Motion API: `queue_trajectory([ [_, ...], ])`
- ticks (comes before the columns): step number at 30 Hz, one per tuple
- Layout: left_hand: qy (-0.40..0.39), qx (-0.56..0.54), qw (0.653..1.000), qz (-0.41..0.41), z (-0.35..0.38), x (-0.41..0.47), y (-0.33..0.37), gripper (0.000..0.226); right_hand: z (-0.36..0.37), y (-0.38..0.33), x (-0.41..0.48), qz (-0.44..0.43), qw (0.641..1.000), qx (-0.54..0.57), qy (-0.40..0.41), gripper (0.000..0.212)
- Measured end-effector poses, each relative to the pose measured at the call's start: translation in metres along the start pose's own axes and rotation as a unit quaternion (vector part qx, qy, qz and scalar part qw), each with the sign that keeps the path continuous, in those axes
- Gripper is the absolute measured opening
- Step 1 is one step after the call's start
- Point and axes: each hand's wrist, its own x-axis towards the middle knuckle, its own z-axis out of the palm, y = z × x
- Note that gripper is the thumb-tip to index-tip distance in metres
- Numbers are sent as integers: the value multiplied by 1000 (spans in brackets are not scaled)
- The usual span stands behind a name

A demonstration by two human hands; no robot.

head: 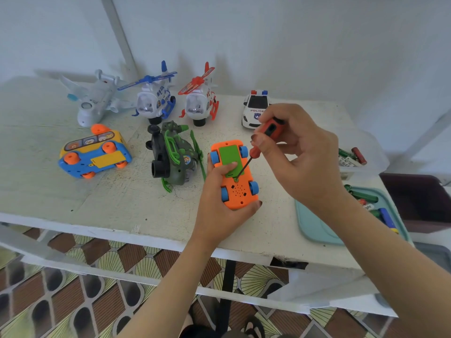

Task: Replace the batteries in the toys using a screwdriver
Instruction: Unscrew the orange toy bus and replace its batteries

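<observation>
We hold orange car (240, 191) belly up over surface (122, 196). Left hand (219, 211) grip curled round it, thumb on green cover (228, 153). Right hand (305, 152) grip pinches screwdriver (255, 152), tip at cover screw. We judge: cover still on, battery swap not begun; yellow bus (95, 152) waits.

Bright, soft, even daylight with a cool cast. Faint blurred shadows on the wall (227, 62) at upper centre. Strong wide-angle bowing along the table (97, 203) edge and frame borders. Slightly soft overall, smearier toward the lower corners.
</observation>
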Motion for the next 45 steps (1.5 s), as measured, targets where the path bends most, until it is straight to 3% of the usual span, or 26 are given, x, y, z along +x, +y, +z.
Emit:
queue_trajectory([
  [24, -3, -13, 1000, -4, -1, -1, -2, 68, -1, 0, -1, -33, 998, 2, -57, 18],
  [33, 1, -13, 1000, -8, -1, -1, -2, 69, 2, -7, 4, -57, 997, -8, -44, 34],
  [39, 1, -14, 1000, -1, 0, -1, 1, 67, 4, -2, 8, -121, 985, -121, -22, 24],
  [45, 1, -30, 1000, -9, 0, -1, 1, 68, 3, -6, 12, -74, 993, -20, -87, 42],
])
